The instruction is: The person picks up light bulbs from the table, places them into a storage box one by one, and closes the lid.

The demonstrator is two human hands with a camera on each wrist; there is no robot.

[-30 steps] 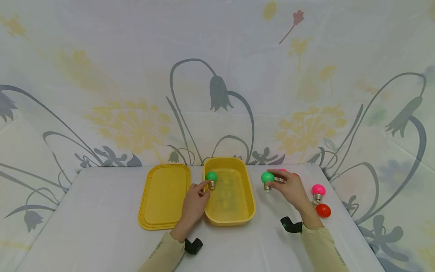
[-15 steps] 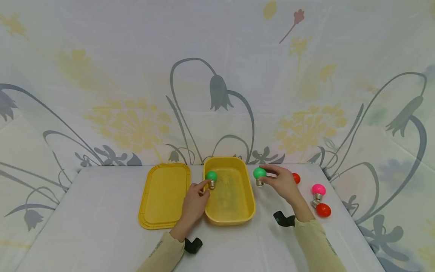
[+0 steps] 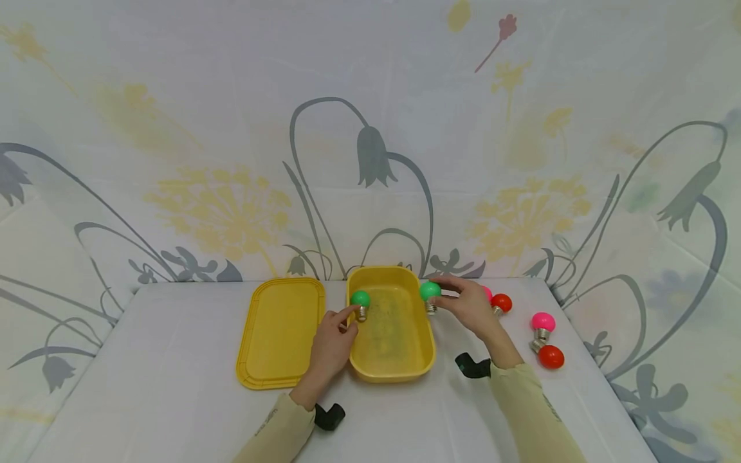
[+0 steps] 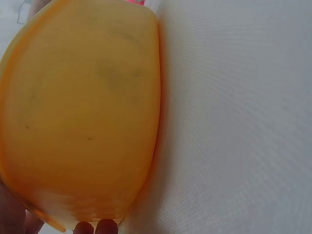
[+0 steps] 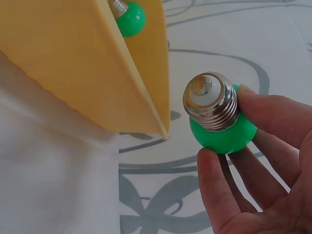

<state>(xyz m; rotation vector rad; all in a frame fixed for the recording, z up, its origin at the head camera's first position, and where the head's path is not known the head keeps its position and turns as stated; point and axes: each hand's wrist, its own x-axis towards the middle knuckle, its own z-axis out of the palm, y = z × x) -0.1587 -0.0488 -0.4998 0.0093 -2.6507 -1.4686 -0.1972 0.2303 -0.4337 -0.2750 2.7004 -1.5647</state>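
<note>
Over the right rim of a yellow plastic bin (image 3: 390, 371), my right hand (image 3: 469, 308) pinches a green light bulb (image 3: 430, 292) by its round globe. The right wrist view shows that bulb's silver screw base (image 5: 214, 105) tipped toward the camera, the thumb on one side and fingers on the other. My left hand (image 3: 331, 347) holds the bin's left wall, its index finger reaching over the rim. Fingertips (image 4: 106, 226) show against the bin's outer side in the left wrist view. Another green light bulb (image 3: 360, 299) lies inside the bin at the upper left, right by that index finger.
A flat yellow lid (image 3: 280, 334) lies left of the bin. To the right are a pink bulb (image 3: 543, 321) and a red bulb (image 3: 550, 357), with another red bulb (image 3: 502, 303) farther back beside a partly hidden pink bulb (image 3: 487, 294). A flower-printed cloth backs the table.
My right hand has carried the green light bulb leftward from the table side to the bin's right rim. The left hand, the bin and the bulb inside it stay put.
</note>
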